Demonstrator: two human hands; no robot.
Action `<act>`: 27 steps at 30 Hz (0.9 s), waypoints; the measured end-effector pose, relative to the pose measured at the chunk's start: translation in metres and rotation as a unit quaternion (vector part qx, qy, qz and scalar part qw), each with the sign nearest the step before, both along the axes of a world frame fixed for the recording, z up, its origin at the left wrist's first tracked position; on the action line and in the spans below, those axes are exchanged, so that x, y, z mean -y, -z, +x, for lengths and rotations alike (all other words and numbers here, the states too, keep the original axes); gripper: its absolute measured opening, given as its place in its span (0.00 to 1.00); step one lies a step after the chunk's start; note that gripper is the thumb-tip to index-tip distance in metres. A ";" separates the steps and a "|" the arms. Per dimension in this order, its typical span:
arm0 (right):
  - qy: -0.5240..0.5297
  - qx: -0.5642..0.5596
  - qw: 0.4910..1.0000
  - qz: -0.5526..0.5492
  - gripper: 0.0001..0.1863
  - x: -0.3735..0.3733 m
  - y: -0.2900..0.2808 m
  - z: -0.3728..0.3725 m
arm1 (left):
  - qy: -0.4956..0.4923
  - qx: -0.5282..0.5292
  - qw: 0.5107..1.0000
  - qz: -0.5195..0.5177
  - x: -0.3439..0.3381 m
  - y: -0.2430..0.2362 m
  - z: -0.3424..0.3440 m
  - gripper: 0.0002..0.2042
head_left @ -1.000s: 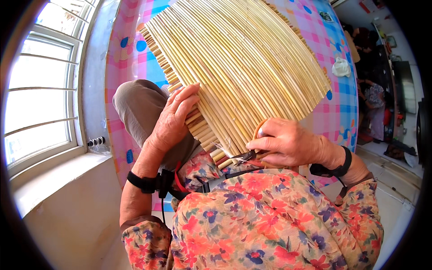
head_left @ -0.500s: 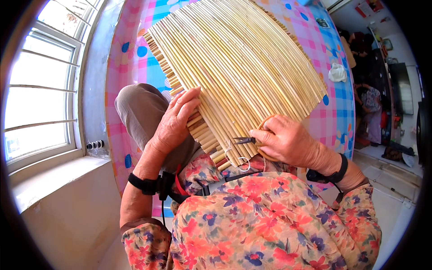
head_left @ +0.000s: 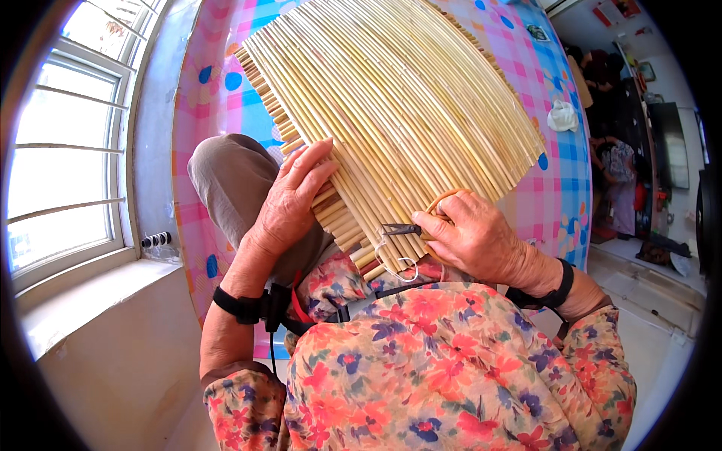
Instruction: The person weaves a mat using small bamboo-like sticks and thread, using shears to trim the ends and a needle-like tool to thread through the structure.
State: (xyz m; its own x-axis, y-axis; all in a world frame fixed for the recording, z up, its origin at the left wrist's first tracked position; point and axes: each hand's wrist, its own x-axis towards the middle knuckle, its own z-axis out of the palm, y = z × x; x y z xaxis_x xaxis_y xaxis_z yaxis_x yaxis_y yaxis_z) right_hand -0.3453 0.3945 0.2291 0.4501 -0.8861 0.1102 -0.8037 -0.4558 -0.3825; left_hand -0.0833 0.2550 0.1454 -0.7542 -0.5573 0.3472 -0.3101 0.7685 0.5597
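Observation:
A pale yellow mat of thin reed sticks lies across my lap and the bed, with short stick ends along its left edge. My left hand is closed on that edge, fingertips on top of the mat. My right hand grips scissors with tan loop handles; their dark blades point left over the mat's lower corner. Just below the blades, white string hangs in loops from the mat's sticks.
The checked pink and blue bed cover has a white crumpled cloth at right. My bent knee is under the left edge. A barred window is at left; another person is in the room at right.
My right hand has shifted slightly up with the scissors, whose blades now point level to the left over the mat. The white string shows looser loops below them. My left hand stays on the edge.

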 end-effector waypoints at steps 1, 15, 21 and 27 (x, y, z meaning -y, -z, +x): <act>0.003 -0.001 1.000 -0.002 0.24 0.000 0.000 0.001 | 0.000 0.004 1.000 0.000 0.000 0.000 0.000 0.25; 0.016 -0.012 1.000 0.004 0.22 -0.004 -0.008 0.002 | -0.007 0.006 1.000 -0.006 -0.001 0.004 0.001 0.27; 0.019 -0.008 1.000 -0.002 0.22 -0.005 -0.003 0.004 | -0.007 0.013 1.000 -0.006 -0.001 0.002 0.001 0.26; 0.030 0.016 0.999 0.020 0.22 -0.001 -0.003 0.006 | -0.007 0.011 1.000 0.001 0.000 0.000 0.001 0.26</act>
State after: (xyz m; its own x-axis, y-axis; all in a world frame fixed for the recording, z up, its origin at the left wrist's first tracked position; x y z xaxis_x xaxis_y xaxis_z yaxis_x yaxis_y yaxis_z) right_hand -0.3392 0.3953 0.2325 0.3935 -0.9152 0.0869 -0.8159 -0.3912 -0.4256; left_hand -0.0819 0.2549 0.1452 -0.7541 -0.5684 0.3291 -0.3327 0.7626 0.5548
